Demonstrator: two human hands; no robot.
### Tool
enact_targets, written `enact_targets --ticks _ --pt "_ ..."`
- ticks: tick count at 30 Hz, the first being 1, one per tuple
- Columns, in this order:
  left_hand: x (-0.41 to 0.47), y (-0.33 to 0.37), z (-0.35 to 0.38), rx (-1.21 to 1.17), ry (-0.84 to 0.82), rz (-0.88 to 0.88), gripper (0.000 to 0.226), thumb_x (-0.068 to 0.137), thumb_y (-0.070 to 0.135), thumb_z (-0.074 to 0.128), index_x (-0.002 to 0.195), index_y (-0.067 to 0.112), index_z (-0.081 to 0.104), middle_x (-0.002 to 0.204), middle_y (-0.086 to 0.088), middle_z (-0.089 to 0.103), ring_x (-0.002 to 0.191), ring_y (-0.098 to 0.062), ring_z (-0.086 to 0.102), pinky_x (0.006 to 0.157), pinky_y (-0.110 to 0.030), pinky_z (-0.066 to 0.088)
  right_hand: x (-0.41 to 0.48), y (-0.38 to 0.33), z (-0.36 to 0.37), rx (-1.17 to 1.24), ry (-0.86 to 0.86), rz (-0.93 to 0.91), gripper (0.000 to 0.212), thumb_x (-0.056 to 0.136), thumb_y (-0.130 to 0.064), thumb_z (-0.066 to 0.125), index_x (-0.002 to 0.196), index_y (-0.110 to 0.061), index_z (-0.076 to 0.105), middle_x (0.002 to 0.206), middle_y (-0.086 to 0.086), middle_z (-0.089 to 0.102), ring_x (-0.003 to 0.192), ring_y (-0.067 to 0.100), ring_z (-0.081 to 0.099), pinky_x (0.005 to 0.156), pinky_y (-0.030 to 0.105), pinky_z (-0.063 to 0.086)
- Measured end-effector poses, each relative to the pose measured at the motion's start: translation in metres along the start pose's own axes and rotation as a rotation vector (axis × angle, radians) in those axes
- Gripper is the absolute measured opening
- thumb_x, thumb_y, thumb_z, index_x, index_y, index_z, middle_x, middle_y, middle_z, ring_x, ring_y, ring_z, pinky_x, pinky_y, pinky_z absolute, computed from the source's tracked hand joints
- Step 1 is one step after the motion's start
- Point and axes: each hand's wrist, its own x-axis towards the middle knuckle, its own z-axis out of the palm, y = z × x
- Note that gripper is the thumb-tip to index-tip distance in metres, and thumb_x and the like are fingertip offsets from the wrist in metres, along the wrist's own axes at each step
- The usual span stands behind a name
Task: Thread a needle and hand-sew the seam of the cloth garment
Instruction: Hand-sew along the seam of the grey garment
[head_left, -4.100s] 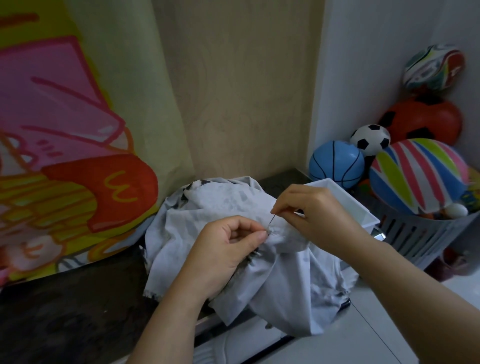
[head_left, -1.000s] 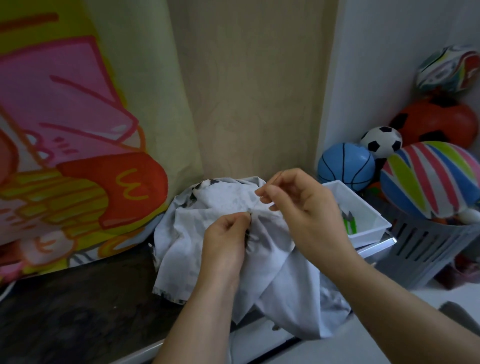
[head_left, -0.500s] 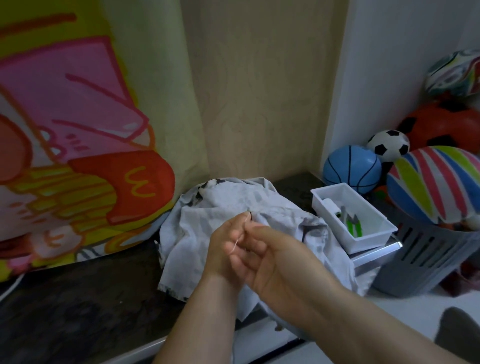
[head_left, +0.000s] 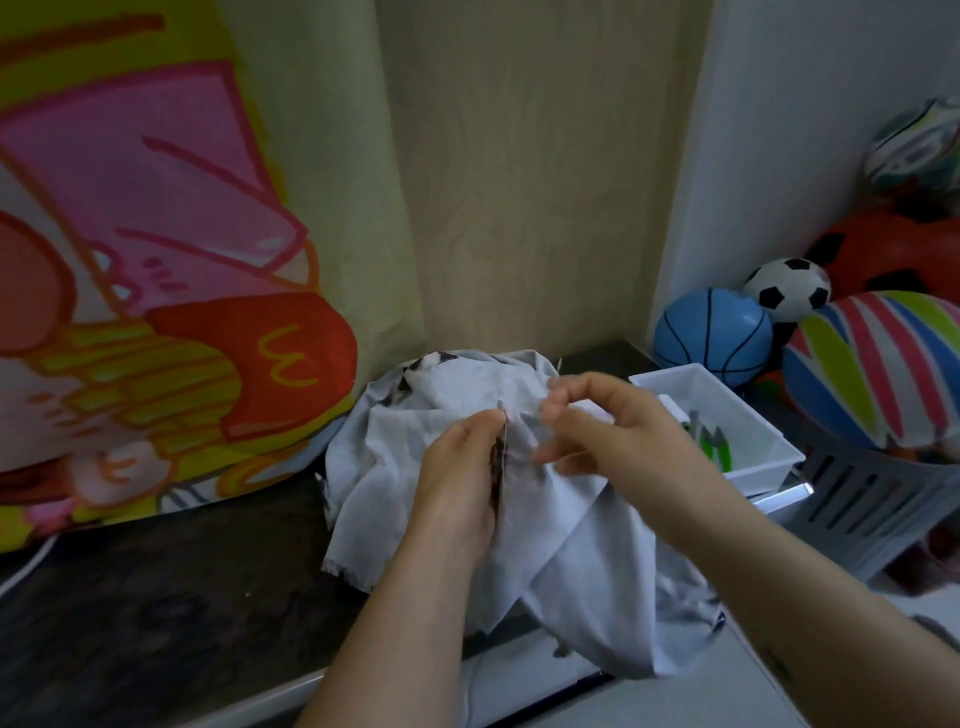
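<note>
A pale grey cloth garment lies bunched on the dark counter and hangs over its front edge. My left hand pinches a raised fold of the cloth at the seam. My right hand is just to the right of it, with its fingers curled and its fingertips close to the seam. A thin grey sliver, apparently the needle, shows at the fold between the two hands. It is blurred, and I cannot make out the thread.
A white tray holding small green-handled tools stands right of the cloth. A grey basket holds a striped ball, with more balls behind it. A cartoon-print sheet hangs at the left. Dark counter lies bare at front left.
My right hand, which had swung down towards me with open fingers, has come back up to the seam with fingers curled. My left hand keeps its pinch on the fold.
</note>
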Motion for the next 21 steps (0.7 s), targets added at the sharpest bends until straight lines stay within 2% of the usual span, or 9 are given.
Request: enact_targets --ticks 2,3,5,7,10,15,18,19,21 --pt "-0.003 0.001 0.0 0.009 -0.046 0.011 0.021 0.095 0.016 0.055 0.104 -0.001 0.064 0.101 -0.02 0.066 0.089 -0.022 0.063 0.082 -0.034 0.051 0.008 0.004 -0.014 -0.135 0.017 0.012 0.01 0.09 -0.011 0.06 0.08 -0.012 0.063 0.085 -0.003 0.067 0.065 0.013 0.068 0.069 0.026 0.058" --pt "-0.003 0.001 0.0 0.008 -0.073 0.013 0.016 0.094 0.015 0.056 0.095 0.005 0.068 0.094 -0.015 0.068 0.087 -0.021 0.064 0.082 -0.033 0.051 0.01 0.006 -0.019 -0.151 -0.006 0.039 0.01 0.089 -0.011 0.06 0.08 -0.011 0.064 0.081 0.0 0.068 0.064 0.011 0.067 0.069 0.025 0.058" --pt "-0.006 0.002 0.002 0.034 -0.103 0.051 0.026 0.093 0.014 0.056 0.073 0.02 0.072 0.081 -0.006 0.069 0.082 -0.016 0.063 0.079 -0.031 0.05 0.014 0.009 -0.027 -0.177 -0.001 0.044 0.009 0.088 -0.01 0.062 0.08 -0.009 0.066 0.076 0.007 0.069 0.063 0.009 0.065 0.065 0.018 0.056" --pt "-0.008 0.003 0.004 0.055 -0.087 0.085 0.03 0.091 0.015 0.06 0.065 0.025 0.072 0.079 -0.005 0.068 0.083 -0.018 0.062 0.082 -0.033 0.05 0.016 0.009 -0.033 -0.172 0.042 0.008 0.009 0.087 -0.008 0.062 0.081 -0.007 0.068 0.074 0.009 0.07 0.061 0.008 0.064 0.061 0.013 0.053" --pt "-0.008 0.002 0.008 0.061 -0.035 0.099 0.016 0.081 0.024 0.067 0.066 0.023 0.071 0.085 -0.013 0.064 0.087 -0.024 0.058 0.088 -0.042 0.049 0.018 0.012 -0.037 -0.174 0.07 -0.002 0.009 0.087 -0.008 0.064 0.08 -0.008 0.069 0.072 0.008 0.071 0.061 0.008 0.065 0.06 0.012 0.052" --pt "-0.009 -0.002 0.011 -0.018 0.032 0.012 0.014 0.091 0.014 0.061 0.086 0.005 0.07 0.098 -0.024 0.069 0.098 -0.035 0.065 0.093 -0.045 0.051 0.018 0.016 -0.034 -0.245 0.09 0.014 0.011 0.088 -0.012 0.063 0.078 -0.013 0.068 0.077 0.007 0.072 0.072 0.016 0.068 0.066 0.019 0.056" --pt "-0.008 0.001 0.01 -0.09 0.066 -0.017 0.015 0.09 0.013 0.061 0.093 0.0 0.068 0.104 -0.026 0.069 0.103 -0.036 0.065 0.095 -0.046 0.051 0.013 0.01 -0.033 -0.327 0.24 -0.135 0.011 0.088 -0.018 0.061 0.078 -0.02 0.066 0.073 -0.002 0.07 0.069 0.009 0.066 0.068 0.025 0.053" --pt "-0.008 0.003 0.01 -0.11 0.071 -0.021 0.015 0.09 0.012 0.06 0.092 -0.001 0.067 0.104 -0.026 0.068 0.101 -0.036 0.065 0.094 -0.045 0.051 0.01 0.006 -0.03 -0.319 0.248 -0.174 0.01 0.088 -0.017 0.061 0.079 -0.019 0.065 0.071 -0.002 0.069 0.065 0.007 0.065 0.066 0.023 0.051" --pt "-0.009 0.005 0.011 -0.118 0.05 -0.025 0.017 0.092 0.011 0.057 0.092 -0.005 0.063 0.098 -0.03 0.064 0.092 -0.034 0.062 0.086 -0.042 0.052 0.003 -0.001 -0.023 -0.336 0.124 -0.172 0.009 0.087 -0.008 0.059 0.081 -0.012 0.065 0.068 0.0 0.069 0.056 0.005 0.062 0.055 0.012 0.046"
